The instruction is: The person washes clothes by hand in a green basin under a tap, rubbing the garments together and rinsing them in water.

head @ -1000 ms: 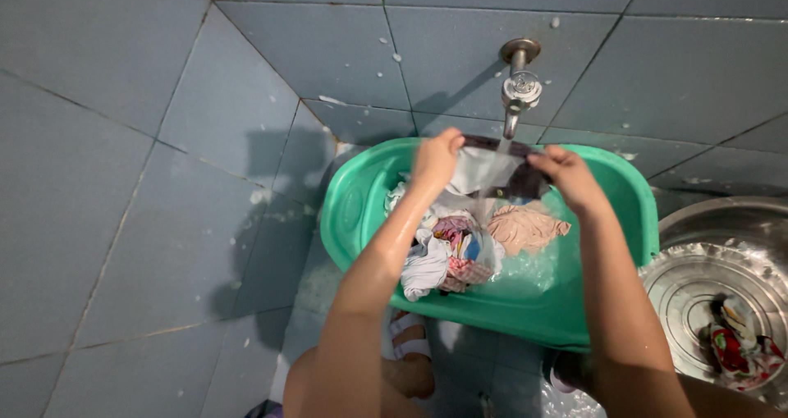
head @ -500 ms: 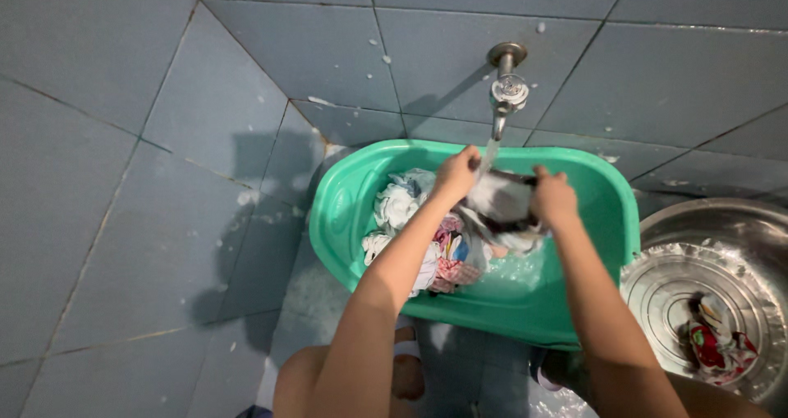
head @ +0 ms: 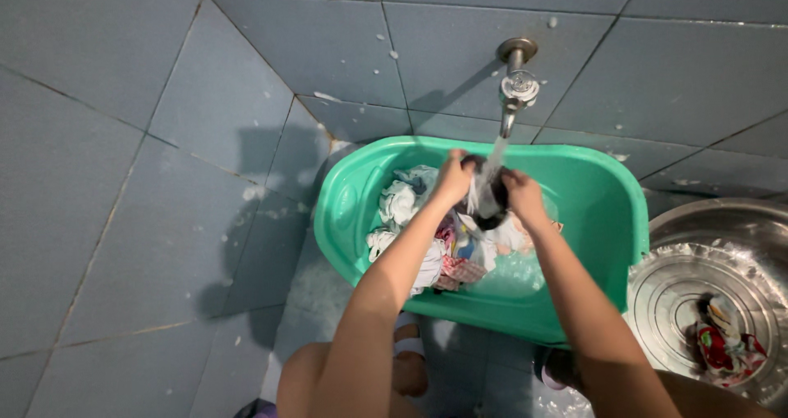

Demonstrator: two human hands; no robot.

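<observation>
Pale blue-grey ceramic wall tiles, spotted with white splashes, fill the view from nine o'clock round to two o'clock. Below them, at the centre, sits an oval green plastic wash basin holding soapy water. At four o'clock, touching the basin's rim, stands a round shiny steel bowl with a crumpled red, white and black printed cloth lying in it. Inside the basin, toward nine o'clock, is a heap of wet mixed laundry, white, pink and checked.

Both forearms reach up from six o'clock. The left hand and the right hand are clenched close together on a bunched dark grey and white wet cloth, each gripping one side of it. The cloth is held above the water in the basin's upper middle, directly under the stream from a chrome metal wall tap at twelve o'clock; the water strikes the cloth between the two hands.
</observation>
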